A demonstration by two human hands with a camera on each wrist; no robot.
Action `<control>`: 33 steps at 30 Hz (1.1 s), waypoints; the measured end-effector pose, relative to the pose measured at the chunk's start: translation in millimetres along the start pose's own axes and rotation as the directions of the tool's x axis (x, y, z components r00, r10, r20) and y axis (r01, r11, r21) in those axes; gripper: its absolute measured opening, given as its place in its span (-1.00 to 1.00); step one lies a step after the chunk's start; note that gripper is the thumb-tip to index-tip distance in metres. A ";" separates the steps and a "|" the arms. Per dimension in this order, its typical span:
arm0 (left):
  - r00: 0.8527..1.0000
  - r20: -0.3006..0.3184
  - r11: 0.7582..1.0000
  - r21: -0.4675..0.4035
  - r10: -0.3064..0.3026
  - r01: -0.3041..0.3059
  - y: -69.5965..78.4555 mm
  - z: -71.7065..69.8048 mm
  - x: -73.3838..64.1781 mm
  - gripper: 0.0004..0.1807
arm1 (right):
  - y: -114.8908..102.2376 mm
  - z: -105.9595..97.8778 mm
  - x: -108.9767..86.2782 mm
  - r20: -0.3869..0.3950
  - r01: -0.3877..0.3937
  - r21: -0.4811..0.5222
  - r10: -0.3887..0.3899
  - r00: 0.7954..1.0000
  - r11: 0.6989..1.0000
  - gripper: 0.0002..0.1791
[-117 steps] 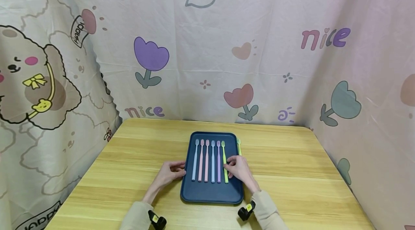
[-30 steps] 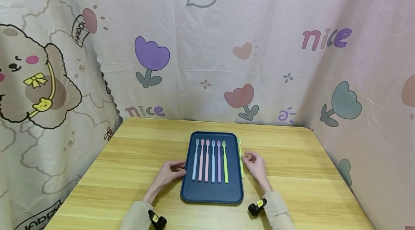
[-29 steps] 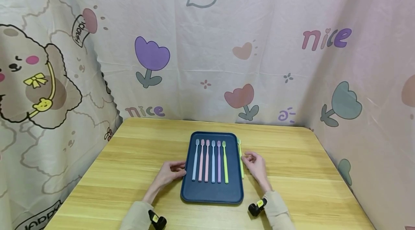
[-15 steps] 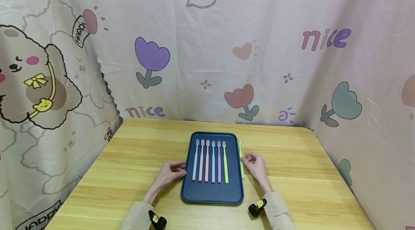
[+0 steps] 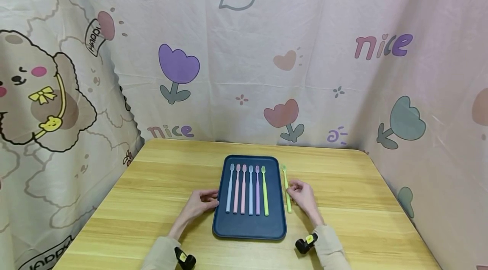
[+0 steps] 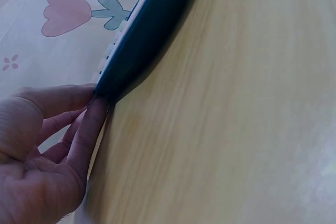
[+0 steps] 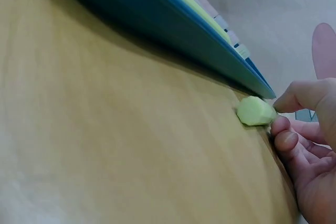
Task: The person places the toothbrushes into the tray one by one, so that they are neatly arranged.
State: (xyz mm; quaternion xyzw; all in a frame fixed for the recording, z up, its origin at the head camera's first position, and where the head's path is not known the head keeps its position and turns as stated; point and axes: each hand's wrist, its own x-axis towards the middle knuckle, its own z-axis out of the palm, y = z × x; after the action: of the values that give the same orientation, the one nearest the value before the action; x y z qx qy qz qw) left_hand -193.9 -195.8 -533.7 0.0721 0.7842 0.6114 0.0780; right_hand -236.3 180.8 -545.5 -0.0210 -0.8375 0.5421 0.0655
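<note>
A dark blue tray [image 5: 249, 227] stands on the table, with several toothbrushes in a row, heads toward the far side. From left these are a light blue one [image 5: 229, 194], two pink ones, a blue one, a purple one [image 5: 257, 194] and a yellow-green one [image 5: 265, 196]. My left hand [image 5: 199, 205] pinches the tray's left rim; the left wrist view shows thumb and finger at the tray's edge [image 6: 142, 51]. Just right of the tray, my right hand [image 5: 303, 197] pinches another yellow-green toothbrush [image 5: 288, 202], whose handle end [image 7: 255, 111] faces the right wrist camera.
The wooden table [image 5: 362, 202] stretches out on both sides of the tray. Behind it hangs a patterned cloth [image 5: 244, 71], with more cloth at the left and right. A small black camera [image 5: 306, 243] sits on the right wrist, another [image 5: 185, 258] on the left.
My right hand has left the toothbrush in the tray, moved right to the loose yellow-green one, and slid it slightly away from the tray's edge. The left hand stays put.
</note>
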 end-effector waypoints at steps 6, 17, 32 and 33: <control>1.000 0.006 1.000 -0.015 0.000 0.000 -0.5 0.0 -0.5 -0.45 | -0.8 -2.0 -0.1 0.018 -0.003 -0.008 0.003 1.000 1.000 -0.71; 1.000 0.004 1.000 -0.008 0.007 -0.007 -3.0 -1.0 1.5 -0.45 | -3.7 1.8 2.9 -0.019 -0.011 -0.125 0.009 1.000 0.992 -0.69; 1.000 -0.005 1.000 0.009 0.010 -0.010 -3.3 -0.9 2.0 -0.47 | -5.6 3.5 3.1 -0.039 -0.003 -0.197 -0.005 0.999 0.980 -0.78; 1.000 -0.005 1.000 0.007 0.009 -0.009 -3.4 -0.9 2.0 -0.47 | -5.8 3.6 3.0 -0.040 -0.002 -0.200 -0.006 0.999 0.980 -0.79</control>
State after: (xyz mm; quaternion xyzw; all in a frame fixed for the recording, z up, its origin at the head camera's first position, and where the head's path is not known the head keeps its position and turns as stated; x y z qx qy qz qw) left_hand -196.1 -197.1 -536.8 0.0744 0.7863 0.6090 0.0727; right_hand -239.6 175.5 -541.4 -0.0374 -0.8863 0.4544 0.0805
